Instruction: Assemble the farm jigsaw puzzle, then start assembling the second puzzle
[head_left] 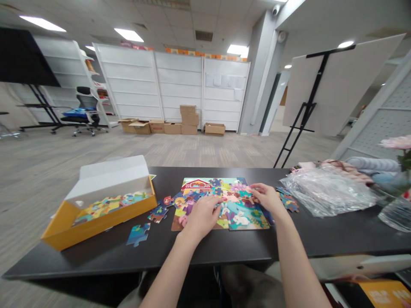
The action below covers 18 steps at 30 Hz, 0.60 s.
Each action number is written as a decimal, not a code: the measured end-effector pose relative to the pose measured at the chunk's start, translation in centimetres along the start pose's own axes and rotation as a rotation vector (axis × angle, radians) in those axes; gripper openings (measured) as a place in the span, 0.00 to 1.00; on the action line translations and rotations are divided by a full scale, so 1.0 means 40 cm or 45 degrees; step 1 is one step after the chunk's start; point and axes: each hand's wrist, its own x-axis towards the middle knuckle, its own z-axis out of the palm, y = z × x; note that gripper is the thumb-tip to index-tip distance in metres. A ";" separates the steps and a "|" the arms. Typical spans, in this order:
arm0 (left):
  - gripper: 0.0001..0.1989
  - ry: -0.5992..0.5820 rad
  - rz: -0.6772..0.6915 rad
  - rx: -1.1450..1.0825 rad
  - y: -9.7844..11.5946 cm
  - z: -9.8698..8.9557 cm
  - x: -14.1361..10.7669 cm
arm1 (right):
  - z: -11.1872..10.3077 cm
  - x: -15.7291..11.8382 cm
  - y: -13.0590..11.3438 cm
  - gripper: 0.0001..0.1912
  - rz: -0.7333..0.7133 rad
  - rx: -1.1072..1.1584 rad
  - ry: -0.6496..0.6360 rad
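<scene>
**2 open hands pressed down on the jigsaw!**

And here we go: the fingers of the left hand lie spread across the middle of the jigsaw puzzle, while the right hand reaches its fingertips onto the far right side, with neither hand clearly pinching a piece! The puzzle sits mid-surface, a red barn showing at its top corner and white rabbits near the bottom. To the left, a blue piece and a second loose piece lie out by the open yellow box of further pieces. To the right, a small pile of pieces sits just beside a crumpled plastic bag, with a glass vase at the edge!
</scene>
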 end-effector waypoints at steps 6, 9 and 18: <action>0.11 -0.025 0.064 -0.008 0.015 -0.002 0.000 | 0.049 -0.001 -0.017 0.10 -0.006 -0.116 -0.078; 0.11 -0.032 0.088 -0.006 0.016 -0.005 0.000 | 0.061 -0.003 -0.024 0.06 -0.001 -0.140 -0.093; 0.11 -0.027 0.076 0.030 0.009 -0.014 -0.008 | 0.014 0.010 0.003 0.08 -0.024 -0.310 0.069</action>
